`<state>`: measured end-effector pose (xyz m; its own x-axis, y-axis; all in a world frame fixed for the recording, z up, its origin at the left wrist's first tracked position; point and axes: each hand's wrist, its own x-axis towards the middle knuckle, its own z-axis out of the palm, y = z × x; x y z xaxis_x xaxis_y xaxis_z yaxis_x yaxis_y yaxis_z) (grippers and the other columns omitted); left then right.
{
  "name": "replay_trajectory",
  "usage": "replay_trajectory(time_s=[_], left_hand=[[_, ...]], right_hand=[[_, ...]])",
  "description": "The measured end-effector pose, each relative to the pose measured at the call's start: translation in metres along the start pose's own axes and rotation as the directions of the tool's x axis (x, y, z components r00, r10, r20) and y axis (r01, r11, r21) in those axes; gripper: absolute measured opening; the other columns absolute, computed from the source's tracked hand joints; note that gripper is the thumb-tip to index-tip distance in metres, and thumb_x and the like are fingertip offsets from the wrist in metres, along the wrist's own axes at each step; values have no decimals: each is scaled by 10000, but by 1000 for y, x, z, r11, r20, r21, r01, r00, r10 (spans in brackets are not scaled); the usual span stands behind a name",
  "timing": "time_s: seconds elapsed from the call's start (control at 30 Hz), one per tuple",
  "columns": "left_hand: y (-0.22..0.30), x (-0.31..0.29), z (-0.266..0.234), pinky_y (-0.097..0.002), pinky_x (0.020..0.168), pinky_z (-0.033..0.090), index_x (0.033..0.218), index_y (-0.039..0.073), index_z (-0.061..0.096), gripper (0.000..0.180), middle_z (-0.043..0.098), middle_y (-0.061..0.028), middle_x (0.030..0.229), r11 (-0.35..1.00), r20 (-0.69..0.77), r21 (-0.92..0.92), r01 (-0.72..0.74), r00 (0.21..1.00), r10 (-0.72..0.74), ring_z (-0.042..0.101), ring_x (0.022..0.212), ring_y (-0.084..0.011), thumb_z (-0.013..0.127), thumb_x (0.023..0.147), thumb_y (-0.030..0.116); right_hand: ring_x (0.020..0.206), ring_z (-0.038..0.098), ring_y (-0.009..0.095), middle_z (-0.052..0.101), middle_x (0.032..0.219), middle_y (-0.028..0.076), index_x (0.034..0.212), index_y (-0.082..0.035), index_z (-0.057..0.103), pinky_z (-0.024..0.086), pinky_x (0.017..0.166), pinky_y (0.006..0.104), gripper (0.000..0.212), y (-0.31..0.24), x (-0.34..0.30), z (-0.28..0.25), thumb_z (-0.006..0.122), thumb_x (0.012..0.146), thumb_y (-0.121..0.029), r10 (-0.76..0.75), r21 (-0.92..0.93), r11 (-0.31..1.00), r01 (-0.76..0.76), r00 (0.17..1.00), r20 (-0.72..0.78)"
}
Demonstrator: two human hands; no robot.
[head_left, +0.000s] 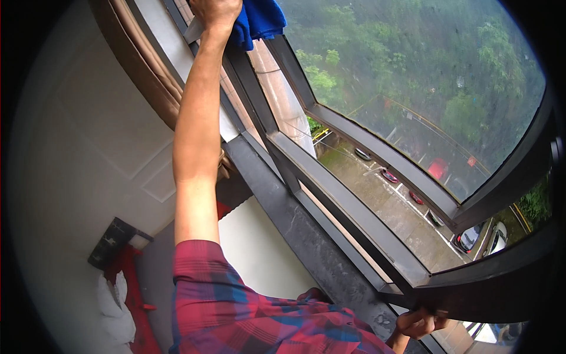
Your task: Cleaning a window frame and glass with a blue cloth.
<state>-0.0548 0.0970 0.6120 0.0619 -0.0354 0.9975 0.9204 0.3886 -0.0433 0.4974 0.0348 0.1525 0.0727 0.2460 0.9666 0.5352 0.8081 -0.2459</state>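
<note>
Fingers of the left hand (218, 10) run past the upper edge, so I cannot tell whether they clasp the blue cloth beside them; those of the right hand (420, 323) are bent against the underside of a dark window frame, their tips hard to make out and their grip unclear. Largest is the tilted window sash (424, 82), whose hazy glass blurs the trees behind it, its far corner lost in the black rim. Next, the plaid shirt (253, 318) covers part of the dark sill (300, 236) and of a pale flat surface (259, 251). A brown curtain (147, 65), cut off above, hangs left of the raised forearm. Smaller, the blue cloth (259, 25) lies at the top, right beside the left hand, its upper part out of view. Smallest, parked cars (469, 236) show far below, several partly hidden by frame bars.
</note>
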Motion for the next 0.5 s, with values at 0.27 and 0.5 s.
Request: replay_trajectory(time_s=[0.27, 0.5], left_hand=[[25, -140, 8, -461, 763, 569, 870, -40, 762, 451, 696, -270, 762, 964, 303, 96, 250, 915, -267, 718, 736, -409, 775, 807, 407], [6, -41, -3, -459, 751, 549, 774, 25, 744, 464, 705, -225, 726, 984, 114, 144, 108, 986, -125, 716, 751, -396, 838, 734, 477]], right_hand=[[1105, 571, 483, 496, 1224, 358, 1091, -2, 547, 508, 884, 541, 134, 12, -23, -7, 560, 968, -54, 88, -14, 996, -89, 995, -36], [1049, 587, 472, 523, 1169, 355, 1090, -16, 547, 499, 858, 552, 138, 14, -21, -11, 575, 974, -87, 49, -78, 996, -48, 999, 13]])
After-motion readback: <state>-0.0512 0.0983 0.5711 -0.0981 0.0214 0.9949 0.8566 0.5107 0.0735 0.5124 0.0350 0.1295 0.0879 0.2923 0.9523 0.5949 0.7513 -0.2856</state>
